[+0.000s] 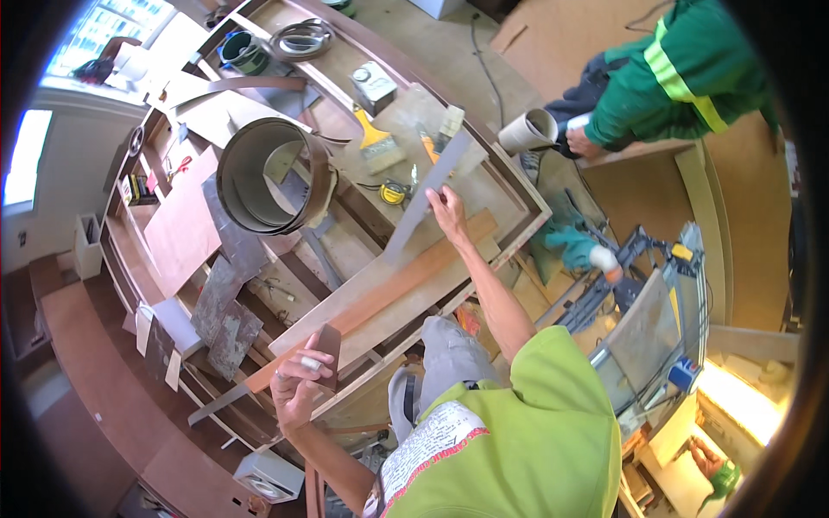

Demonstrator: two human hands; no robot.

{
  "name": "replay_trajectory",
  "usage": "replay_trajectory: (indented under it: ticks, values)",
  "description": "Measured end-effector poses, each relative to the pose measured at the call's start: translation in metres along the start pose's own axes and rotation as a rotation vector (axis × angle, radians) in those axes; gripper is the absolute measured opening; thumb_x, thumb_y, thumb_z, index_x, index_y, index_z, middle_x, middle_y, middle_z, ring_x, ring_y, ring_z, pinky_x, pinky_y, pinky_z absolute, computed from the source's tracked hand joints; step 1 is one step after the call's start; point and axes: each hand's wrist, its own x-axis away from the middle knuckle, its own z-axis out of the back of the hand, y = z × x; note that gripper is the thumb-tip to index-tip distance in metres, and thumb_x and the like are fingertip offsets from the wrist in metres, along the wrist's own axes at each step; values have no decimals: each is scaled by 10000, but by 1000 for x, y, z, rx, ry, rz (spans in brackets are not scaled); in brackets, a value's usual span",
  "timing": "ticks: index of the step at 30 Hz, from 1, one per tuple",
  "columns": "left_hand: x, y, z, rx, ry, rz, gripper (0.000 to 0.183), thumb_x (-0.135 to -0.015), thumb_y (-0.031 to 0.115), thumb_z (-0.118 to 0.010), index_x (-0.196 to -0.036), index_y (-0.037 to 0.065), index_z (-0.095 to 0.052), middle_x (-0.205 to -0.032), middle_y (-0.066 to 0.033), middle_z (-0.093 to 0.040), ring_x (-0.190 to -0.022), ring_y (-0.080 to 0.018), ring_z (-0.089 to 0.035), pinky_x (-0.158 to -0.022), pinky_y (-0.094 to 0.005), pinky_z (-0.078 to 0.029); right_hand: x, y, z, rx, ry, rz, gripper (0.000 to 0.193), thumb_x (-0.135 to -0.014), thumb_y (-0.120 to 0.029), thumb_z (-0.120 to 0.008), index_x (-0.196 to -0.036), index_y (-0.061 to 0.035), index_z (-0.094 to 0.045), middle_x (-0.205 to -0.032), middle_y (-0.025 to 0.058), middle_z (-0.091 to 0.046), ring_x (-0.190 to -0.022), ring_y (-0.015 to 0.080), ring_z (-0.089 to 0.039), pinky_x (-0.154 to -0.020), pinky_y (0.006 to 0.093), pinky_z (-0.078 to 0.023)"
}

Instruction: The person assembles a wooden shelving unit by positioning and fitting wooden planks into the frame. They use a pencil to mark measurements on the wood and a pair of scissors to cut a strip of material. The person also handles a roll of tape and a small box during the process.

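Note:
My left hand [296, 388], a white wrap round one finger, is closed on a small dark brown block [328, 352]. The block is over the near left part of a long orange-brown wood strip [414, 278], which lies slantwise on a pale board [302, 326]. Farther right, my right hand [447, 212] pinches the edge of a thin grey strip [413, 223]. That strip slants from the far right of the workbench down toward the wood strip. Beyond my right hand lie a yellow tape measure [393, 192] and a wide yellow-handled brush [378, 145].
A large brown sheet roll [246, 220] stands on the framed workbench, near a metal can [373, 85] and a green bucket [243, 53]. At right are a person in a green jacket [635, 86] and a machine with metal rails [643, 332].

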Motion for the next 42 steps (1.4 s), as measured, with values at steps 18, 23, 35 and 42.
replay_trajectory:
  ticks: [18,23,35,42]
  values:
    - [-32,-65,-34,-100,-176,255,58,-803,113,-659,-770,92,-616,-763,-78,-673,-917,-252,-635,-1118,-520,-204,-16,84,214,733,268,181,567,-752,-88,-706,-1261,-99,-457,-1179,167,-578,-1091,361,-543,-927,424,-432]
    - [-56,-86,-44,-149,-184,310,95,-807,148,-685,-764,92,-622,-762,-75,-675,-899,-246,-643,-1116,-520,-209,-57,143,234,818,231,216,575,-737,-73,-702,-1258,-113,-462,-1130,165,-584,-1070,371,-541,-902,435,-437]
    - [-97,-148,-39,-142,-201,386,143,-813,161,-700,-722,110,-602,-746,-96,-679,-850,-270,-657,-1116,-535,-201,-159,252,248,1031,132,2,570,-735,-52,-701,-1248,-165,-479,-1177,142,-557,-1049,376,-561,-848,455,-464]
    - [-111,-167,-41,-107,-208,415,116,-783,134,-731,-736,109,-629,-737,-77,-687,-838,-255,-659,-1118,-530,-202,-178,277,246,1043,122,9,585,-748,-58,-691,-1277,-179,-471,-1163,149,-562,-1051,366,-563,-866,450,-462]
